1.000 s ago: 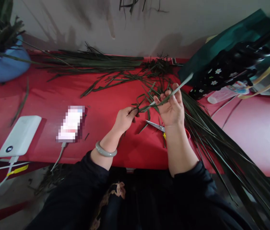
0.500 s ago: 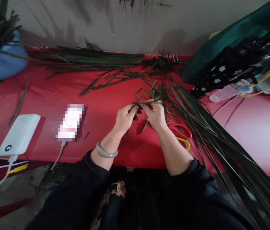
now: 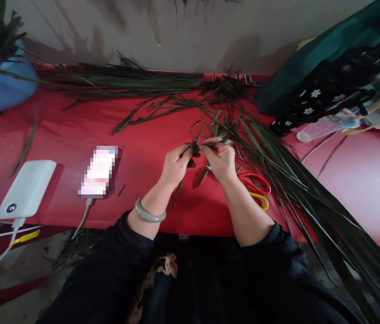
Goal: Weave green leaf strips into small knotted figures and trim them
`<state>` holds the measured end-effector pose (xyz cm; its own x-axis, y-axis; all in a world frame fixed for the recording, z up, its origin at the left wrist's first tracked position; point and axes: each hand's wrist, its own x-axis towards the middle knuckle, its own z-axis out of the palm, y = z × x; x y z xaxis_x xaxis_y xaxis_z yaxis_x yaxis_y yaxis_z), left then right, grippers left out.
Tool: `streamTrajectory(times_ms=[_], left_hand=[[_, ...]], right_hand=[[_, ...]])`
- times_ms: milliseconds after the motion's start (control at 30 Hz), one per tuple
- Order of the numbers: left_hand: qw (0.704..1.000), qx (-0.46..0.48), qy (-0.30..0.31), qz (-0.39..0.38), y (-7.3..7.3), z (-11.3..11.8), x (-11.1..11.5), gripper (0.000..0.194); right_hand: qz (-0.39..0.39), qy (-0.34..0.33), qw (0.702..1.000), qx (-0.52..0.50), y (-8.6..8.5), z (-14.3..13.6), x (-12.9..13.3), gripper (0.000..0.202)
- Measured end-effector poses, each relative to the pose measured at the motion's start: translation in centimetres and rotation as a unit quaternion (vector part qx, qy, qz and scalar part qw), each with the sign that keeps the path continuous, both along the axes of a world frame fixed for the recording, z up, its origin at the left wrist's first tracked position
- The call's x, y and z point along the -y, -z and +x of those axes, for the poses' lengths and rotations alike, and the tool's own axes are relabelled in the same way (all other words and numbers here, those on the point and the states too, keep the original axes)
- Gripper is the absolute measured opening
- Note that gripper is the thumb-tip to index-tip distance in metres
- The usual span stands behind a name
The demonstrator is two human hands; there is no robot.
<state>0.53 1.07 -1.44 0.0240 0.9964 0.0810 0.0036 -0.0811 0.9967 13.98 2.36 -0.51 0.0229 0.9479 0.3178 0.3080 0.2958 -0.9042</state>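
Between my hands is a small woven piece of green leaf strips (image 3: pixel 194 147), with a thin loop standing up at its far end and folded points showing below. My left hand (image 3: pixel 177 165) pinches it from the left between thumb and fingers. From the other side, my right hand (image 3: pixel 220 157) grips a leaf strip (image 3: pixel 225 141) at the piece's edge, thumb against fingertips. Part of the weave is hidden behind the fingers. Scissors with red and yellow handles (image 3: pixel 255 183) lie partly under my right wrist.
Long leaf blades (image 3: pixel 297 184) run along the right. More leaves (image 3: pixel 136 81) lie by the wall. A phone (image 3: pixel 99 173) and power bank (image 3: pixel 28 189) sit left, a blue basin (image 3: pixel 7 92) beyond. A flowered black umbrella (image 3: pixel 324 96) and green bag (image 3: pixel 297 67) stand back right.
My right fingertips have drawn slightly away from the left thumb, so more of the woven piece shows. The left hand keeps its pinch. The camera view has shifted slightly.
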Motion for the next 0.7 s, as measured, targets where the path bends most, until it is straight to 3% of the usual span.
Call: streamTrajectory(times_ms=[333, 467, 567, 700], left_hand=[[0.998, -0.030, 0.020, 0.045, 0.2, 0.1, 0.5, 0.030], [0.998, -0.047, 0.010, 0.031, -0.1, 0.0, 0.4, 0.026], [1.000, 0.000, 0.002, 0.004, -0.5, -0.1, 0.3, 0.026], [0.998, 0.064, -0.007, -0.022, -0.7, -0.3, 0.1, 0.028]], right_hand=[[-0.008, 0.011, 1.000, 0.024, -0.3, -0.3, 0.0, 0.012], [-0.030, -0.022, 0.999, -0.020, 0.5, 0.1, -0.3, 0.017], [-0.017, -0.069, 0.996, -0.049, 0.9, 0.8, -0.7, 0.024], [0.042, -0.103, 0.991, 0.077, 0.6, 1.6, -1.0, 0.020]])
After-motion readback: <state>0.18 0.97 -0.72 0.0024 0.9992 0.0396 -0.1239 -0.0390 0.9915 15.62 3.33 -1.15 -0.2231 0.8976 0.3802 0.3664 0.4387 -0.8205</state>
